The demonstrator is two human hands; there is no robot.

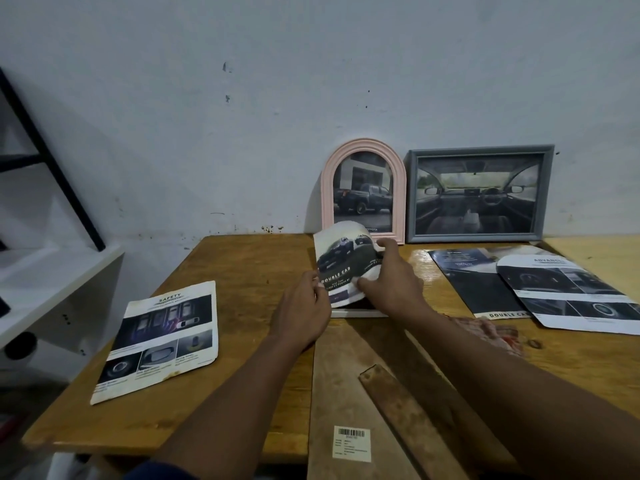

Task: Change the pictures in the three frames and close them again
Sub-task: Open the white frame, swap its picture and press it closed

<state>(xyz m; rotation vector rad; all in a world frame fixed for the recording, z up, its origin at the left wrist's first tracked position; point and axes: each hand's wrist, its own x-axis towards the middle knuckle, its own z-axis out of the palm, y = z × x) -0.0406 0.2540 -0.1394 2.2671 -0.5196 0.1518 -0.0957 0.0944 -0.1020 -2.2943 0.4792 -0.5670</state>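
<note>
1. The left hand pinches the lower left edge of a curled picture. The right hand grips the picture's right side, fingers over the top and thumb underneath.
2. The picture shows dark pickups and reads "DOUBLE CAB" in white. The smaller lines beneath are too blurred to read.
3. The picture is held just above a white frame lying flat on the desk, of which only the near edge shows.
4. A pink arched frame leans on the wall at the back of the desk. It holds a pickup photo with "TOYOTA" at the bottom.
5. Just beside it on the right, a grey rectangular frame also leans on the wall, with a view of a car's interior.
6. On the left of the desk lies a sheet headed "SAFETY".
7. On the right lie two overlapping sheets. The dark sheet underneath reads "DOUBLE CA" at its foot, and the rounded sheet on top is headed "ADVANCE".
8. A brown backing board lies in the foreground, bearing a white barcode label whose print is too small to read.
</note>
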